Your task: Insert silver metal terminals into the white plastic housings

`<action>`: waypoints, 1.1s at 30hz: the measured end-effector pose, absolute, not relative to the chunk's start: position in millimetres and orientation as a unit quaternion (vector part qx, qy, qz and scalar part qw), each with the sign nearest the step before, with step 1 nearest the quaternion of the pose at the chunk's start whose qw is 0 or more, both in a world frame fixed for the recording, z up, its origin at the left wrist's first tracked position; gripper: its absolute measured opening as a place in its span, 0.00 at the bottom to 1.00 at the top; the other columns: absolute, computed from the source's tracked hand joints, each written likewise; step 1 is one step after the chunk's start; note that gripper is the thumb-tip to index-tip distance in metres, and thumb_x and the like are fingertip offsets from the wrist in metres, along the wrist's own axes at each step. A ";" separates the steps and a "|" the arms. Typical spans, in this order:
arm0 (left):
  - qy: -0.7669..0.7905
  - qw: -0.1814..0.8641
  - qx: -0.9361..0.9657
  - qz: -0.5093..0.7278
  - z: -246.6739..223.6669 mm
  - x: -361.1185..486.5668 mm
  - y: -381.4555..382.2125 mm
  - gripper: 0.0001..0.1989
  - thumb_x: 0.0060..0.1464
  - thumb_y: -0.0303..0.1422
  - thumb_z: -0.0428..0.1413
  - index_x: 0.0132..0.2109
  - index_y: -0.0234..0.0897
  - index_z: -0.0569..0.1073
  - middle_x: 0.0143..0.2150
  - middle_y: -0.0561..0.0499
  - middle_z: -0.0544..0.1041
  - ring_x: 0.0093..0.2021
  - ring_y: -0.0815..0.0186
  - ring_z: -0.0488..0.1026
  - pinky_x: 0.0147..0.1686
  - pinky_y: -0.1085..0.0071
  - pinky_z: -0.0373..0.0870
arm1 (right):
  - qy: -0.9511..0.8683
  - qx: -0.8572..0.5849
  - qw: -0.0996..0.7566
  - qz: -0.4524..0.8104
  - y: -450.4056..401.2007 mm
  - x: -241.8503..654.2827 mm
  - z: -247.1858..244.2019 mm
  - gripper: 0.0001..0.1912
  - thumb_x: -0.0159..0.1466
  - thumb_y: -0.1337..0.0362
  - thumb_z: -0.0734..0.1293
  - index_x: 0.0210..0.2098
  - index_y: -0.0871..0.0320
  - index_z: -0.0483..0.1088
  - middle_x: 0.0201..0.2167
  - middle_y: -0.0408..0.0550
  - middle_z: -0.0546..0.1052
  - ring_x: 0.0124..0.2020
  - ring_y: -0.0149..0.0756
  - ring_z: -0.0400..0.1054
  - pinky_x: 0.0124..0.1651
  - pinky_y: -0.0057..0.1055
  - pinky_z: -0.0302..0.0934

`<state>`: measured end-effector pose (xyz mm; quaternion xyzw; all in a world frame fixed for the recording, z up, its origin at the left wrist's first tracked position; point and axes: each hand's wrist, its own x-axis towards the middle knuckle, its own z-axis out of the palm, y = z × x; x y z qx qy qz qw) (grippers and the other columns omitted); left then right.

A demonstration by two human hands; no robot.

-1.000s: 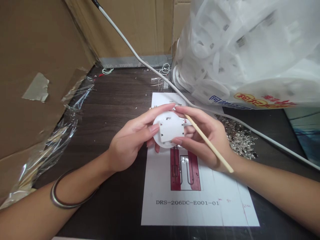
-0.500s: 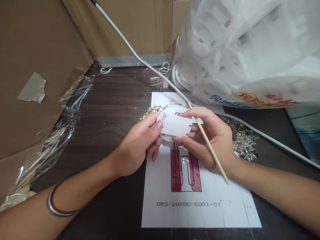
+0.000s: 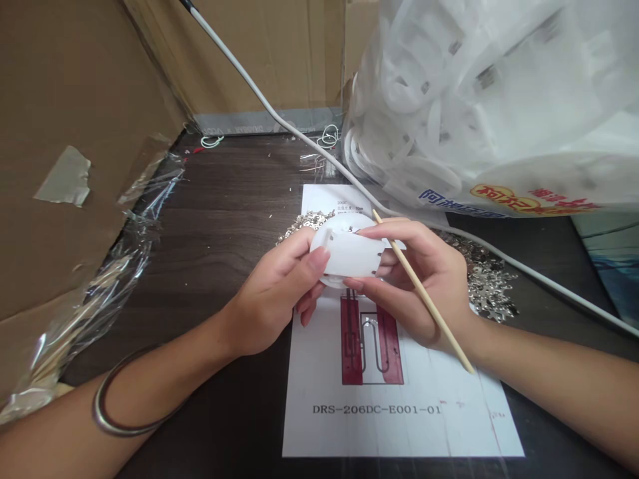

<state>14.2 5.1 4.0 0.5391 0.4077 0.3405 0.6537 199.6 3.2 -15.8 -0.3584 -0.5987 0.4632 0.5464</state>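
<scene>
A round white plastic part [image 3: 352, 254] is held between both hands above a printed sheet [image 3: 399, 432]. My left hand [image 3: 284, 286] grips its left edge, with the thumb on the upper face. The fingers of my right hand [image 3: 419, 276] close on its right side, index finger at the top and thumb at the lower edge. A thin wooden stick [image 3: 424, 296] also rests in my right hand, slanting across the fingers and palm. Small dark metal bits show at the part's edges. The sheet carries a red and white diagram, partly hidden by the hands.
Small metal pieces lie in a pile [image 3: 492, 286] at the right and another [image 3: 309, 221] behind my left hand. A large clear bag [image 3: 479, 120] of white parts fills the back right. A white cable [image 3: 284, 123] crosses the table. Cardboard [image 3: 259, 53] stands behind, with plastic-wrapped sticks [image 3: 110, 286] at the left.
The white part has shifted and tilted slightly in my hands. The wooden stick's upper tip has moved a little left, its lower end right and down. Both hands keep their grip.
</scene>
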 end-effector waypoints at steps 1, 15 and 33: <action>0.409 0.649 0.543 0.342 3.4 13.9 5.1 0.19 0.61 0.49 0.52 0.32 0.39 0.62 0.19 0.58 0.62 0.19 0.73 0.60 0.17 0.77 0.63 | -0.598 -0.361 0.544 0.464 3.1 199.6 -15.5 0.20 0.51 0.72 0.77 0.41 0.52 0.74 0.42 0.45 0.74 0.27 0.26 0.68 0.27 0.26 0.73; 0.463 0.461 0.698 0.294 11.2 16.2 7.3 0.18 0.65 0.38 0.47 0.26 0.37 0.64 0.18 0.58 0.69 0.17 0.74 0.66 0.19 0.77 0.63 | -0.618 -0.364 0.534 0.447 4.2 204.1 -14.4 0.20 0.52 0.72 0.76 0.42 0.51 0.75 0.43 0.47 0.76 0.39 0.37 0.73 0.28 0.29 0.73; 0.409 0.612 0.585 0.339 6.2 12.4 8.2 0.18 0.63 0.42 0.48 0.30 0.36 0.67 0.25 0.52 0.73 0.23 0.69 0.70 0.23 0.74 0.70 | -0.653 -0.329 0.528 0.433 7.9 206.6 -15.1 0.18 0.55 0.70 0.74 0.44 0.52 0.73 0.41 0.49 0.73 0.43 0.42 0.71 0.42 0.42 0.70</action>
